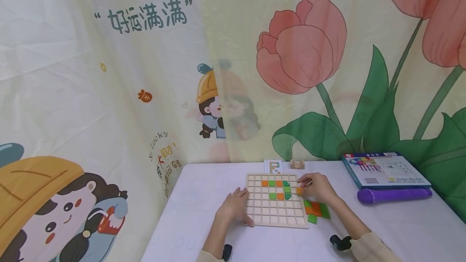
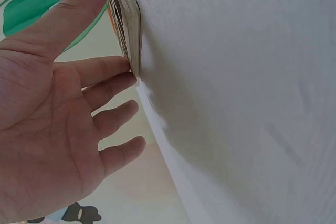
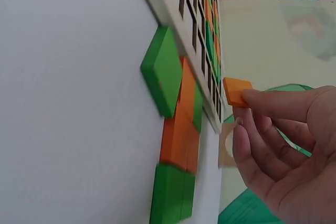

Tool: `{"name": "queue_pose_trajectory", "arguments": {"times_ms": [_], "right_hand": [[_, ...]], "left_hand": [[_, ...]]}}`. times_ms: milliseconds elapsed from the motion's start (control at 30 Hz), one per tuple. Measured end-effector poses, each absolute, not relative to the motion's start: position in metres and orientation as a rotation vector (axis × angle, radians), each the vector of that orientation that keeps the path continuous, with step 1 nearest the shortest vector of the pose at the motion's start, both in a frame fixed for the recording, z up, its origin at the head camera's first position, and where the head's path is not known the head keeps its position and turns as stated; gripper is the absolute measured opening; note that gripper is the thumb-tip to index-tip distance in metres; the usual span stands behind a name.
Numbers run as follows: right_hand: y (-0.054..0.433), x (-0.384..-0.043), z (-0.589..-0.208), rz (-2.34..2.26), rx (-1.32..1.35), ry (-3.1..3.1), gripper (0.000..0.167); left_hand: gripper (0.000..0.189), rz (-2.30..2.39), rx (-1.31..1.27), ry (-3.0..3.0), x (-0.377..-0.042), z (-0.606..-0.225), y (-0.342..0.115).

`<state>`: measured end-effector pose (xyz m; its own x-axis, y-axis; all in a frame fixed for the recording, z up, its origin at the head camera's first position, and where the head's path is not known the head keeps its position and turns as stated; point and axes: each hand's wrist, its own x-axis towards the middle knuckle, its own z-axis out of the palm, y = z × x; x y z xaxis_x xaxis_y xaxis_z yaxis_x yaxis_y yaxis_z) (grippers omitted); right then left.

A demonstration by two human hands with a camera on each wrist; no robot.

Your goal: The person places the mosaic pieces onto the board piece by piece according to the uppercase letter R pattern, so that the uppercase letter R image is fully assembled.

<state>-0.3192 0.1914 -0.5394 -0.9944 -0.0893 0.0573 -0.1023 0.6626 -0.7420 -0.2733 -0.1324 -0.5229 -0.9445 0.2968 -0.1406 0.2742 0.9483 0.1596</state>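
A wooden grid board lies on the table, with orange and green tiles in several of its upper cells. My left hand rests against the board's left side, thumb near its lower corner; in the left wrist view the fingers are loosely extended and touch the edge. Over the board's right edge, my right hand pinches an orange square tile between thumb and fingers. Loose green and orange tiles lie in a cluster just right of the board, below that hand.
Behind the board are a printed pattern card and a small wooden holder. A flat blue box and a purple cylinder lie at the right. A printed curtain hangs behind the white table.
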Motion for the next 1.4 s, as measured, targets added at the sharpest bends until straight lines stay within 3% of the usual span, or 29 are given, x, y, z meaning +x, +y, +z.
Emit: {"name": "queue_pose_trajectory", "arguments": {"times_ms": [233, 1400], "right_hand": [[0.174, -0.323, -0.536, 1.358, 0.308, -2.768, 0.019], [0.094, -0.333, -0.554, 1.464, 0.404, -2.694, 0.018]], "left_hand": [[0.112, 0.19, 0.442, 2.947, -0.274, -0.523, -0.132], [0.111, 0.218, 0.419, 2.923, -0.277, -0.525, -0.133]]}}
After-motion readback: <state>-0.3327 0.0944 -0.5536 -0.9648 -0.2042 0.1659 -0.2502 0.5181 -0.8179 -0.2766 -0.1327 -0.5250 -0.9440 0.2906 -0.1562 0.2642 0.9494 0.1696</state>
